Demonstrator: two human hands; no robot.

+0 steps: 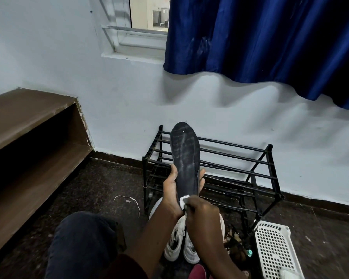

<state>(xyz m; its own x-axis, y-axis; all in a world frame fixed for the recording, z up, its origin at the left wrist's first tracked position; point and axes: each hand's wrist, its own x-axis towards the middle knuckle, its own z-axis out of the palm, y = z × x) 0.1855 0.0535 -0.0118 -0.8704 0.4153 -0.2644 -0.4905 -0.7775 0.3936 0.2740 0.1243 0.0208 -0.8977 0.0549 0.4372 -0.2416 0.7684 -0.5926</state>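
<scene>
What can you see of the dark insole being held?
The insole is dark grey, flat and foot-shaped, seemingly foam or fabric, with pale streaks across it. It is held upright, toe up, before the rack. The left hand grips its lower part; the right hand presses a white cloth against its heel end.

Dark grey insole (184, 158) with faint pale streaks — white cloth (183, 201), black rack (240, 170), deep blue curtain (270, 41), white shoes (179, 246).

Dim, bluish daylight from the window (147, 13); soft curtain (270, 41) shadows, wide-angle edge bending.
</scene>
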